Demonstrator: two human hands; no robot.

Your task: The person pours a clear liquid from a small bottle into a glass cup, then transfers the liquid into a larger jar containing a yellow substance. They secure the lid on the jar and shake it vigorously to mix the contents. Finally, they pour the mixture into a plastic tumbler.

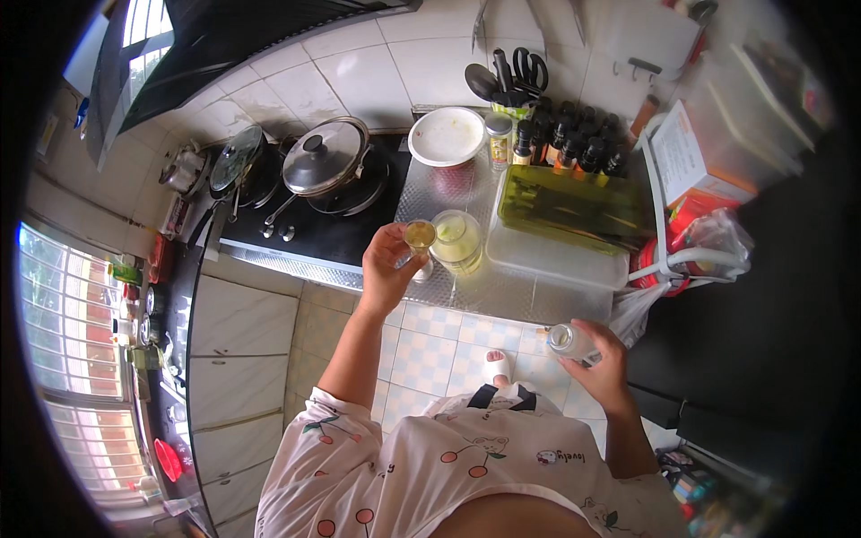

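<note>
My left hand [387, 265] grips a small clear cup [420, 234] with yellowish liquid in it, raised above the counter's front edge. Just right of that cup, a larger clear glass [457, 245] with pale yellow-green contents stands on the counter. Below the cup, a small white object [424, 272] is partly hidden by my fingers. My right hand [602, 366] holds a small open-mouthed glass bottle [567, 341], tilted, in front of the counter. Whether anything is inside the bottle cannot be made out.
Lidded pans [323, 158] sit on the black gas hob [252, 245] at left. Behind the glass are a white plate [447, 134] on a red container and a lidded jar [498, 141]. A green-lidded box [568, 205], several dark-capped bottles [585, 148] and a white rack [662, 249] stand at right.
</note>
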